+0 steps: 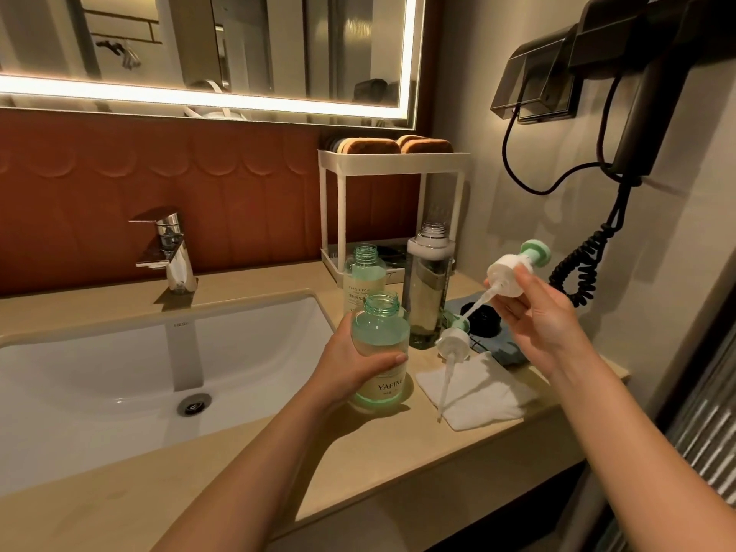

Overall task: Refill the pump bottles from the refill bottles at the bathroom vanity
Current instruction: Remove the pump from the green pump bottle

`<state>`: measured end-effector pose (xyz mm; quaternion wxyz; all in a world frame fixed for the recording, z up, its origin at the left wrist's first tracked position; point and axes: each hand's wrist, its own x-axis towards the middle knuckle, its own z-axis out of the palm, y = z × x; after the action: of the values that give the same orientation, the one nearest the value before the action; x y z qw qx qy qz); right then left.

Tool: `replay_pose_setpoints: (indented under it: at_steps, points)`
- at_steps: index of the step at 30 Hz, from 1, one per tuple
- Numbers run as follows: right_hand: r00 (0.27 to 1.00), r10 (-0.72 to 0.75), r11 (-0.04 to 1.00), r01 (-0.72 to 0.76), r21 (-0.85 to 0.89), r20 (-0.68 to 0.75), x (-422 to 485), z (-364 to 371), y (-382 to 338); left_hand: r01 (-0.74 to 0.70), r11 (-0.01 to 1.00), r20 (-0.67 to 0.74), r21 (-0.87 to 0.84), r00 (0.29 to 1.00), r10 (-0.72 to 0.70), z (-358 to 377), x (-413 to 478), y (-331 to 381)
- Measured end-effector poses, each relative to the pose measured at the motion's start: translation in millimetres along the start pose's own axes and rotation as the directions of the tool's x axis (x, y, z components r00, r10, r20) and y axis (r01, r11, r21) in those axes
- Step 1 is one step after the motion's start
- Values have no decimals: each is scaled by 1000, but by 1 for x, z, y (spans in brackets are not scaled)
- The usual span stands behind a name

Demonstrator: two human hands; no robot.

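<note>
Left hand [350, 362]: fingers and thumb curled round an uncapped green bottle [380, 340], held upright. Right hand [535, 316]: fingertips pinch a white pump head [507, 278], its tube slanting down toward the left. Between the two sets of fingers: tall clear refill bottle [426, 296], and second pump head [452, 342] lying on a white cloth [486, 396]. Just behind the left fingers: another open bottle [364, 272].

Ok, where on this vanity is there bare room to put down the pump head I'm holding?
Bare countertop runs along the front edge, before the sink and white cloth. Another strip lies behind the sink, between faucet and rear green bottle. Crowded: the right corner, with refill bottle, blue cloth, and the other pump head on the white cloth.
</note>
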<state>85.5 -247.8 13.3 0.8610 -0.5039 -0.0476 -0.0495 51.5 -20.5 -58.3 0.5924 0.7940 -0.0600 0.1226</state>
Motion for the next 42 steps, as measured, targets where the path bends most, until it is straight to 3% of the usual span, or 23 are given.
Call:
replay_pose_setpoints:
  at_steps: [7, 16, 19, 24, 32, 37, 42]
  points:
    - [990, 95, 844, -137, -518, -106, 11, -16, 18, 28, 999, -115, -36, 993, -32, 6, 22, 0]
    - [995, 83, 440, -93, -893, -62, 9, -33, 29, 53, 998, -199, 45, 979, -43, 9, 46, -6]
    - [994, 92, 370, -86, -925, -56, 9, -36, 36, 94, 983, -240, 156, 969, -55, 11, 53, -6]
    - [995, 83, 379, -80, -922, -52, 15, -36, 46, 132, 958, -253, 256, 965, -65, 16, 60, -5]
    - [999, 12, 333, -38, -942, -36, 21, -33, 56, 160, 960, -261, 228, 960, -98, 22, 65, 0]
    - [999, -20, 232, -21, -973, -26, 19, -36, 53, 207, 958, -267, 197, 952, -151, 19, 54, 0]
    - [978, -199, 85, 80, -993, 62, 6, -29, 47, 214, 942, -340, 259, 933, -119, 13, 31, 12]
